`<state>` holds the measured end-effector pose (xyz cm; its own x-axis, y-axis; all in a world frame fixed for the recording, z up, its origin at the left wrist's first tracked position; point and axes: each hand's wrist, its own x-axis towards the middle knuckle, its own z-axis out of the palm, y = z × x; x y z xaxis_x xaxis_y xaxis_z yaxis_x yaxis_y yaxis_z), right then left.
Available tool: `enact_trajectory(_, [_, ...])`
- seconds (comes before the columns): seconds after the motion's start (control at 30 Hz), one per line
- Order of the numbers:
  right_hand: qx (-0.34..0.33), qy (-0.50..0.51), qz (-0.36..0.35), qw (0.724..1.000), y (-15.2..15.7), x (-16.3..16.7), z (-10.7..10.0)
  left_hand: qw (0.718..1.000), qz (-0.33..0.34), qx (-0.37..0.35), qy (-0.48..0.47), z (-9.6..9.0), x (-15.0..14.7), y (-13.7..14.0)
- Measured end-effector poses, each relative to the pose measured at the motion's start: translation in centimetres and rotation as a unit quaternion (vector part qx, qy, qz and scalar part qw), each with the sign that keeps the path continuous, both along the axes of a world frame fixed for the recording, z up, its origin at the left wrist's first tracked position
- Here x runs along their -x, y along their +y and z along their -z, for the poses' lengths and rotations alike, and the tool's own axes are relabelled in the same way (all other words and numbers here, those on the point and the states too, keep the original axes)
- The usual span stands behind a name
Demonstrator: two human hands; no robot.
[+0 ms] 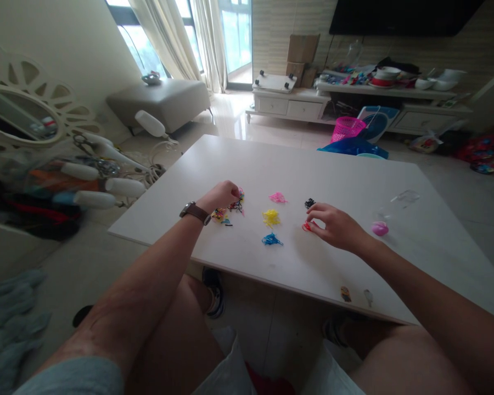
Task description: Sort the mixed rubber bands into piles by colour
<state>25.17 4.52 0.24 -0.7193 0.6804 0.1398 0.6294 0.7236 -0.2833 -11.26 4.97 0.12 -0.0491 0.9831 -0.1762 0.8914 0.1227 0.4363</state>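
a: how are the hands placed?

b: the left hand [226, 192] is bent over the mixed pile [225, 214] with its fingers curled inward. its fingertips are hidden, so whether a piece is pinched cannot be told.

a: and the other one?

b: the right hand [333, 224] is held at the red pile [305, 226], thumb and fingers curved round a gap. whether a red piece is gripped cannot be told either.

a: is anything worn?

b: a watch [195, 213] is strapped to the left wrist.

a: what is set close by?

b: the black pile [309, 203] is placed just past the right hand's fingers. between the hands, three more piles are lined up, well separated: the pink pile [278, 197] farthest away, the yellow pile [270, 218] in the middle, the blue pile [272, 239] nearest.

a: what else is carried by the tabletop [239, 159]?

b: a pink ball [380, 228] is placed to the right of the right hand, with clear plastic [405, 198] beyond it. by the near edge, a yellow figure [345, 294] and a pale figure [368, 297] are laid side by side, apart.

a: and farther out?

b: a pink basket [348, 129] is seen past the far edge; a tv [401, 16] is mounted on the wall.
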Motion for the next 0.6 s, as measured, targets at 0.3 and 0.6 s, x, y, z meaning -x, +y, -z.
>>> enact_trajectory(0.3, [0.007, -0.009, -0.019, 1.000, 0.1, 0.0, 0.2, 0.997, 0.074, -0.001, -0.021, 3.2, -0.1, 0.9])
enact_trajectory(0.6, [0.016, -0.017, -0.024, 0.999, -0.2, -0.1, 0.0, 0.993, 0.112, 0.001, 0.045, 5.6, -0.6, 0.6])
